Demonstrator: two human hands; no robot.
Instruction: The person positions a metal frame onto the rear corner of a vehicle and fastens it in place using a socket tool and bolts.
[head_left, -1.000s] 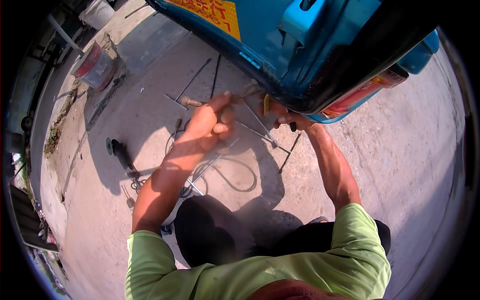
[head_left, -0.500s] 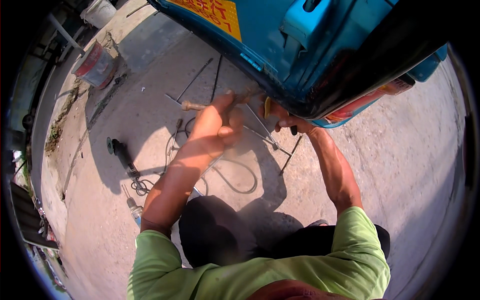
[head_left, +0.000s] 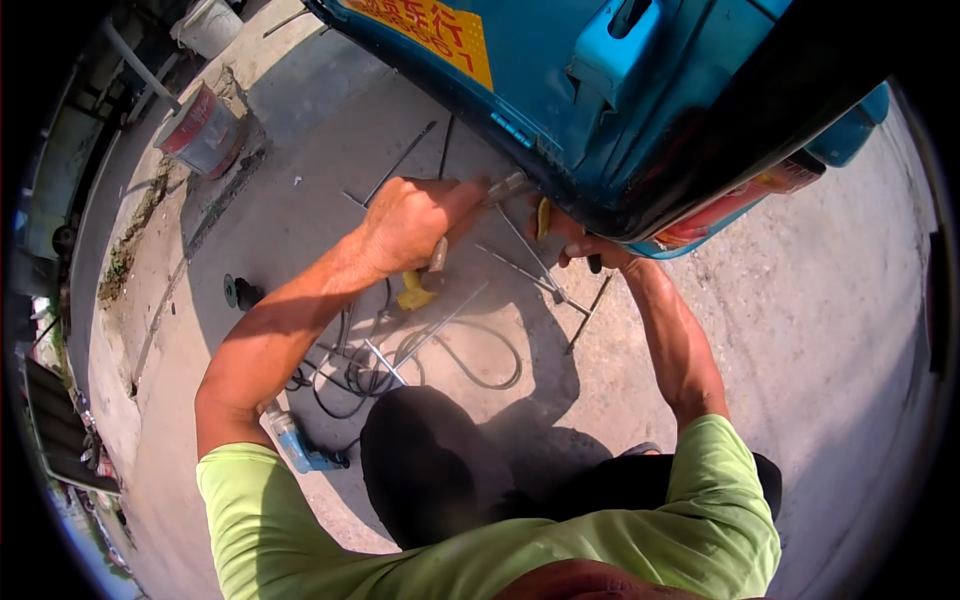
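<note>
My left hand (head_left: 420, 215) is closed round a wooden-handled tool (head_left: 437, 255), its handle pointing down; a metal piece (head_left: 505, 188) shows beside my thumb at the blue body's lower edge. My right hand (head_left: 585, 245) grips a tool with a yellow handle (head_left: 543, 220) under the corner of the blue vehicle body (head_left: 550, 140), its fingers partly hidden. A yellow object (head_left: 415, 297) shows below my left hand. Around them on the concrete lie metal T-handled wrenches (head_left: 590, 312) and looped cables (head_left: 515, 365).
An angle grinder (head_left: 240, 292) and a blue drill (head_left: 305, 450) lie at the left, partly behind my left arm. A red-and-white bucket (head_left: 200, 130) holding a pole and a pale bucket (head_left: 205, 25) stand at the upper left. My dark-clad knee (head_left: 420, 460) is below.
My left hand has rotated and lifted, swinging the wooden handle from pointing left to pointing down; my left forearm moved left, uncovering the drill. My right hand stays under the corner.
</note>
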